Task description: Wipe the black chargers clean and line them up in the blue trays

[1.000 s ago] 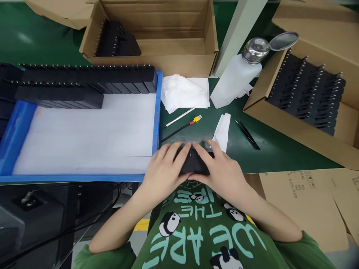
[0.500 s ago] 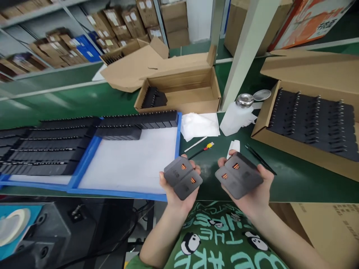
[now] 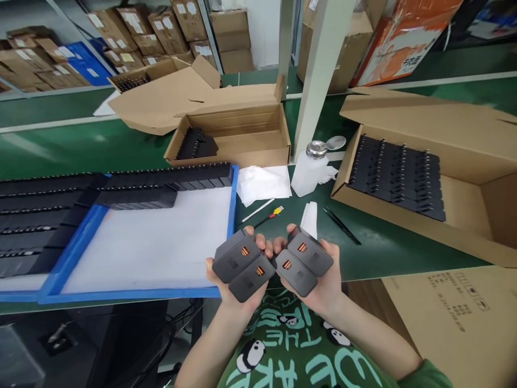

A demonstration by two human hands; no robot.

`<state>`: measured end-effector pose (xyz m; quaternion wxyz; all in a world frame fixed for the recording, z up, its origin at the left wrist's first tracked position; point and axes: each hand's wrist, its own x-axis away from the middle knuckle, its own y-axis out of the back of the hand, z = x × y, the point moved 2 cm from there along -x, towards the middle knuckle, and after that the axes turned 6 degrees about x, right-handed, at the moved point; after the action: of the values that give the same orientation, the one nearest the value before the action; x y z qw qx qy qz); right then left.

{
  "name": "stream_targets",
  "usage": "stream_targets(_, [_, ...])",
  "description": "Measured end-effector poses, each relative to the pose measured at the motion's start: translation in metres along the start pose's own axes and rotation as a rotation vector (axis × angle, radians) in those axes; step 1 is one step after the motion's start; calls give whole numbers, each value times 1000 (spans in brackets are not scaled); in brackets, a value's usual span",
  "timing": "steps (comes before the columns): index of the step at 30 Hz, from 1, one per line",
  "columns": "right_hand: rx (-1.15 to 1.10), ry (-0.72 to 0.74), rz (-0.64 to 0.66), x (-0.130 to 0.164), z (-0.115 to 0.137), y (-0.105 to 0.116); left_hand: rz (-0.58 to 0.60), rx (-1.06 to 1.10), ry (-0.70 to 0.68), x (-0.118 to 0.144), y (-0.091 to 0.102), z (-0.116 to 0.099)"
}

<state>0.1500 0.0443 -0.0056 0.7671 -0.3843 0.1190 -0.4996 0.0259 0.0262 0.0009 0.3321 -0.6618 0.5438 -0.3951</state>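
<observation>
A bench [image 3: 388, 253] is topped by a blue-rimmed tray [image 3: 161, 248]. Well right of the tray, a carton [image 3: 464, 207] is set. At the tray's near right corner, two dark blocks [image 3: 236, 258] are held in the left hand [image 3: 232, 303], two matching blocks [image 3: 311, 254] in the right hand [image 3: 328, 288]. Right of the tray, tweezers [image 3: 342, 225] are laid.

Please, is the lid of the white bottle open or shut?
Open: the lid sticks out beside the metal top of the bottle.

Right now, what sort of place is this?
Likely a small-parts assembly or packing bench: blue-rimmed tray with rows of black units, open carton holding more, stacked boxes behind.
</observation>
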Motion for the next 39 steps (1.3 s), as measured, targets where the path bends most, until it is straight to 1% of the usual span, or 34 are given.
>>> stream_targets(3, [-23, 7, -5, 1, 0, 1, 6, 2, 9, 0, -1, 1])
stream_targets(7, [24, 38, -28, 1, 0, 3, -15, -25, 35, 0, -3, 3])
stream_targets(11, [54, 8, -40, 1, 0, 2, -29, -62, 16, 1, -4, 4])
stream_targets(15, [68, -1, -34, 0, 1, 2, 0, -79, 4, 0, -6, 2])
stream_targets(17, [35, -2, -20, 0, 1, 2, 1, -67, 5, -1, -6, -1])
stream_targets(21, [-49, -9, 11, 1, 2, 3, -39, -6, 20, -1, -7, -9])
stream_targets(25, [-56, -19, 21, 1, 1, 6, -36, -32, -9, -2, -7, -12])
stream_targets(31, [-147, -40, 58, 2, -2, 11, -54, 26, 31, -1, -2, -9])
stream_targets(36, [-334, -75, 100, 3, -2, 10, -31, 20, 41, 0, -1, -4])
stream_targets(39, [-377, -61, 126, 3, -2, 8, -9, 2, 36, -1, 0, -3])
